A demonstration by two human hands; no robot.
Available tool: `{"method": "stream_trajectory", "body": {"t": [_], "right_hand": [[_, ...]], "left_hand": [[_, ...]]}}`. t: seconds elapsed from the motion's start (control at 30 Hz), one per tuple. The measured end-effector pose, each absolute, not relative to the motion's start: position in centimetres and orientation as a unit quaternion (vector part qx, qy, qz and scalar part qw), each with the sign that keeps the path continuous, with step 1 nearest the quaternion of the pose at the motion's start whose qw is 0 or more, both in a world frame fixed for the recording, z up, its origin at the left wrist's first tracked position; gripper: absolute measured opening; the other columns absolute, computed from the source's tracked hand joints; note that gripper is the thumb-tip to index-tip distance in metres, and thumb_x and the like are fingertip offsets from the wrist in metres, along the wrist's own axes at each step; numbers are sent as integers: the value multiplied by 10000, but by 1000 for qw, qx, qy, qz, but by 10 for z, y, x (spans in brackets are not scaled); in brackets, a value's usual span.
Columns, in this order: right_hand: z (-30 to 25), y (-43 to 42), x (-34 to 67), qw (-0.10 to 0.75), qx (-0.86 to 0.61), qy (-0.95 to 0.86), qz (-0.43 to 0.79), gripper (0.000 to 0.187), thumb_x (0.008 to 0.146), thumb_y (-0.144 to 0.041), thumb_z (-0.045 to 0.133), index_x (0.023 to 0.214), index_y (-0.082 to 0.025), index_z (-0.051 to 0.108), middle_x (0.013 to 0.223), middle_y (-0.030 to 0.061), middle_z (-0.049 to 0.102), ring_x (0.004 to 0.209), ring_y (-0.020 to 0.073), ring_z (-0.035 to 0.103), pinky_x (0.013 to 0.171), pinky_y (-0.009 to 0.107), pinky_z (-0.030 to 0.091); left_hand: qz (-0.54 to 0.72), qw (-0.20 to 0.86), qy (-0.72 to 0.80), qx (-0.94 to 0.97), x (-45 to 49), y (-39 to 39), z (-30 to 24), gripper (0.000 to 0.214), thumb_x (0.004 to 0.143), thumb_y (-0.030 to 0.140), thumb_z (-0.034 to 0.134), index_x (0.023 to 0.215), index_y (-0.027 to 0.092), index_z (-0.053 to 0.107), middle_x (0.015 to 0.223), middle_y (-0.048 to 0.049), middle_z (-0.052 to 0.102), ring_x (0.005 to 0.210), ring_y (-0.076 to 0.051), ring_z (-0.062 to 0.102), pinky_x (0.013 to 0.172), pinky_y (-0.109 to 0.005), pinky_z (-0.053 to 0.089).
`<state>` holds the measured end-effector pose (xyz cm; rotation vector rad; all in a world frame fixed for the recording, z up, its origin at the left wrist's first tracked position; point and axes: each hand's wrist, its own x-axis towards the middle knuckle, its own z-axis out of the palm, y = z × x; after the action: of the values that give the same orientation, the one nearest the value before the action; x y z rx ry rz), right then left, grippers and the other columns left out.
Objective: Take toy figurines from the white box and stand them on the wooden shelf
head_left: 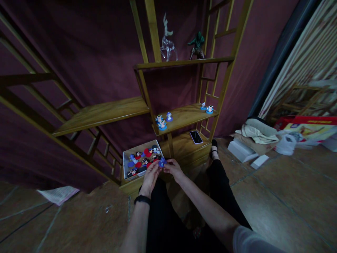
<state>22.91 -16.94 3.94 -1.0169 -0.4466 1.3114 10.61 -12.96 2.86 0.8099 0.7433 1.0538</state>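
Observation:
Between my two hands, a small purple figurine point(162, 162) is pinched in front of the low shelf. My left hand point(151, 175), with a black band at the wrist, grips its left side. The fingers of my right hand point(173, 167) close on its right side. Just to the left, a white box point(125, 165) holds several figurines on red, purple and dark bases. Above, blue-based figurines point(161, 123) and a purple-based figurine point(169, 116) stand at the left end of a shelf. More blue-based figurines point(209, 109) are at its right end.
The wooden shelf unit point(184, 116) has a phone point(196, 137) on its low board. A clear deer ornament point(168, 45) and a dark green figure point(197, 45) stand on the upper board. White boxes point(240, 150) and bags lie on the floor to the right.

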Motion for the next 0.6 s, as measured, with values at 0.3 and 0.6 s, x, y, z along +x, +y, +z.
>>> {"method": "stream_trajectory", "body": {"t": [0.3, 0.6], "right_hand": [[43, -171, 231, 671, -416, -165, 591, 390, 517, -246, 749, 797, -178, 486, 611, -39, 598, 543, 112, 594, 576, 275, 512], [42, -169, 228, 662, -416, -184, 596, 468, 496, -260, 759, 883, -172, 512, 684, -37, 597, 541, 101, 589, 588, 276, 511]], "left_hand": [[478, 724, 340, 363, 109, -129, 29, 270, 630, 193, 719, 892, 156, 665, 854, -47, 681, 715, -108, 600, 712, -235, 452], [448, 739, 340, 370, 109, -130, 32, 301, 662, 212, 701, 955, 162, 656, 929, -61, 683, 812, -135, 617, 767, -254, 454]]}}
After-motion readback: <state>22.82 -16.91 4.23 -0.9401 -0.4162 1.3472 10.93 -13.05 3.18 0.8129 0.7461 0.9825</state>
